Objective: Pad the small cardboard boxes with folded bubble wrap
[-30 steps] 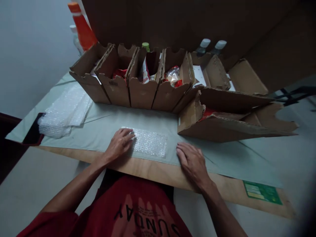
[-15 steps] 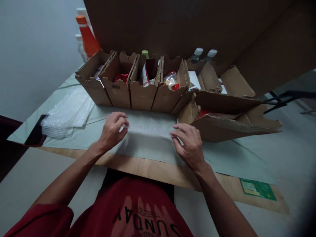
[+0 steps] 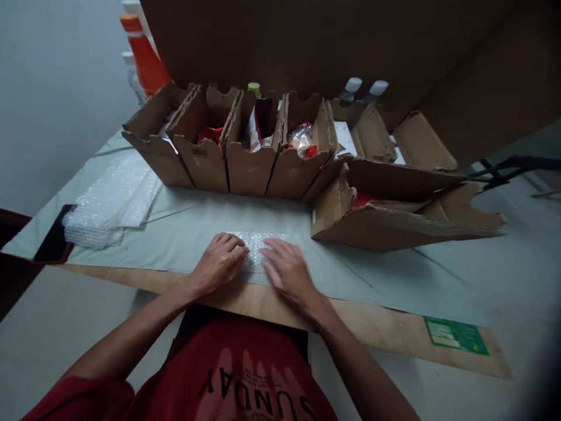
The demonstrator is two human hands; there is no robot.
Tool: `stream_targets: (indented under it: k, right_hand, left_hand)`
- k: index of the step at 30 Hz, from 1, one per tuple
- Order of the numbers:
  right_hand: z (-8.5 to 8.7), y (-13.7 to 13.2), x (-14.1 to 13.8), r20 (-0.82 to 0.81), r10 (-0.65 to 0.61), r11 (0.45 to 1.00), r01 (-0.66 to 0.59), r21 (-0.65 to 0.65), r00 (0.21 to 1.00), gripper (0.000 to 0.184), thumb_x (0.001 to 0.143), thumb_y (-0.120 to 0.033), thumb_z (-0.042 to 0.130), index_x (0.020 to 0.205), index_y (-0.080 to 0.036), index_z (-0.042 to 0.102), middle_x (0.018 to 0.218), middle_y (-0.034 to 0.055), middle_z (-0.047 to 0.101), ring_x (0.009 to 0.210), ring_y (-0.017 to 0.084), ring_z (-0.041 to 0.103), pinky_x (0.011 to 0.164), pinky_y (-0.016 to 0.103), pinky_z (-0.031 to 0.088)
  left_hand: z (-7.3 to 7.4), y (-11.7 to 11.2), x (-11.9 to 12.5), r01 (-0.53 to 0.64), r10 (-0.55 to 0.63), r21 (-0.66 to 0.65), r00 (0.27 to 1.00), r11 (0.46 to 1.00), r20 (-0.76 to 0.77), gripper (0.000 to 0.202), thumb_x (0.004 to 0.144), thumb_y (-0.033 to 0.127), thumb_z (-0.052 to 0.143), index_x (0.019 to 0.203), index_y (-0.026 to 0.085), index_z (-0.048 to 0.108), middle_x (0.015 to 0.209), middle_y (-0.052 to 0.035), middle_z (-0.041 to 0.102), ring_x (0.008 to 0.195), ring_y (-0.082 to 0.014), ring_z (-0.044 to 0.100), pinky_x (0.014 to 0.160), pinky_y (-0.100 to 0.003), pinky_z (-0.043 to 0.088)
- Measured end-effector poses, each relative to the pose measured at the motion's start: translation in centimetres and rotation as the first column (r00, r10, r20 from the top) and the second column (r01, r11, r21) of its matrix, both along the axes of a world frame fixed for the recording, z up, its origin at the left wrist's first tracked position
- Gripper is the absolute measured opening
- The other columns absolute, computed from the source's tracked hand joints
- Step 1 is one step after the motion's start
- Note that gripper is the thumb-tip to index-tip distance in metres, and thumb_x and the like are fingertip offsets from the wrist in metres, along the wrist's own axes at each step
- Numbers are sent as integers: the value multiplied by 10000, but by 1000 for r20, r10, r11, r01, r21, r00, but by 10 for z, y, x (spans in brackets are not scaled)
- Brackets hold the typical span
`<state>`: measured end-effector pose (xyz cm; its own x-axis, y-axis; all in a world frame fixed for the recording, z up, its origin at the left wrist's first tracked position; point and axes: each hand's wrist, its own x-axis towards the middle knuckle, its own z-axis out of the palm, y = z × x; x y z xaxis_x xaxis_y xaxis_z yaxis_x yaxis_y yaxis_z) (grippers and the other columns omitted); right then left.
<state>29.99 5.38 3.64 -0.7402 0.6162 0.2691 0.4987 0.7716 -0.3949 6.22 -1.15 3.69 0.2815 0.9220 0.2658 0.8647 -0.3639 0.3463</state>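
A small sheet of bubble wrap (image 3: 256, 244) lies on the pale green cloth (image 3: 188, 228) near the table's front edge. My left hand (image 3: 218, 262) rests on its left part, fingers curled down onto it. My right hand (image 3: 287, 273) lies flat on its right part, fingers stretched and pressing. The two hands almost touch over the sheet and hide most of it.
A row of open cardboard boxes (image 3: 228, 146) holding packets stands behind the sheet. A larger cardboard box (image 3: 394, 204) lies on its side at the right. A stack of bubble wrap (image 3: 111, 202) sits at the left. Bottles (image 3: 142, 52) stand at the back left.
Half a second ago both hands held the bubble wrap sheet up by its ends. Now the sheet is down on the cloth, narrower, and both hands have come together on top of it.
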Motion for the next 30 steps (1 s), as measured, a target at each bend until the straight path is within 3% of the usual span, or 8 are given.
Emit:
stream_targets:
  k: [3, 8, 11, 15, 20, 23, 26, 30]
  right_hand:
    - [-14, 3, -10, 70, 115, 993, -115, -10, 991, 338, 987, -278, 572, 1309, -230, 665, 1441, 95, 628, 1340, 271, 556, 1069, 470, 467]
    - [-29, -1, 79, 85, -245, 966, 236, 102, 966, 337, 996, -272, 521, 1285, -198, 677, 1358, 141, 676, 1265, 316, 611, 995, 517, 492]
    - [-21, -3, 104, 99, -205, 975, 194, 112, 974, 431, 931, -132, 497, 1321, -216, 661, 1400, 132, 648, 1289, 309, 595, 989, 511, 500]
    - [-12, 0, 76, 155, -32, 998, 22, 65, 987, 453, 860, -43, 542, 1227, -242, 716, 1453, 122, 612, 1365, 302, 533, 1019, 506, 494]
    - [0, -10, 61, -44, -33, 996, 37, 83, 998, 278, 941, -108, 553, 1111, -228, 737, 1227, 97, 737, 1215, 259, 630, 984, 461, 504]
    - [13, -43, 59, -190, -39, 989, 65, 135, 981, 279, 955, -110, 529, 1152, -207, 699, 1048, 86, 762, 1035, 232, 678, 929, 428, 503]
    - [17, -79, 42, -244, -25, 986, 65, 156, 969, 250, 940, -89, 546, 1127, -192, 676, 980, 76, 760, 987, 227, 678, 925, 423, 484]
    - [6, -105, 17, -262, 96, 994, -79, 74, 960, 270, 963, -307, 637, 1201, -179, 641, 1066, 82, 763, 1061, 253, 665, 987, 455, 468]
  left_hand:
    - [-11, 7, 2, 8, -6, -110, 1000, 994, 22, 210, 932, 158, 534, 1031, 214, 711, 1066, -97, 708, 1015, -268, 603, 920, -462, 497]
    - [-21, -4, -8, 32, -25, -76, 995, 997, 97, 275, 952, 161, 514, 1165, 224, 675, 1207, -98, 678, 1148, -274, 579, 1006, -488, 486]
    - [-17, -16, -10, -23, 21, 14, 996, 1000, 88, 297, 921, 246, 599, 1213, 239, 652, 1273, -115, 643, 1227, -308, 550, 1052, -527, 466]
    - [-16, -32, -11, -47, 47, 24, 999, 999, 6, 369, 872, 302, 662, 1239, 275, 635, 1260, -111, 647, 1184, -330, 572, 1006, -539, 490]
    - [-24, -31, -10, -10, 16, 99, 998, 995, -56, 289, 901, 247, 619, 1187, 263, 655, 1252, -115, 674, 1174, -335, 592, 980, -553, 504]
    - [-19, -10, 2, 12, 0, 199, 998, 980, -63, 242, 929, 123, 527, 1038, 252, 701, 1193, -101, 711, 1189, -312, 600, 1001, -548, 492]
    - [-12, 23, 17, 15, -8, 252, 1000, 968, -29, 281, 922, 89, 519, 1009, 252, 732, 1295, -99, 682, 1310, -316, 535, 1061, -563, 455]
    - [-14, 48, 9, 15, -13, 76, 999, 997, -37, 401, 841, 32, 535, 1137, 222, 729, 1470, -127, 560, 1433, -353, 415, 1136, -614, 384]
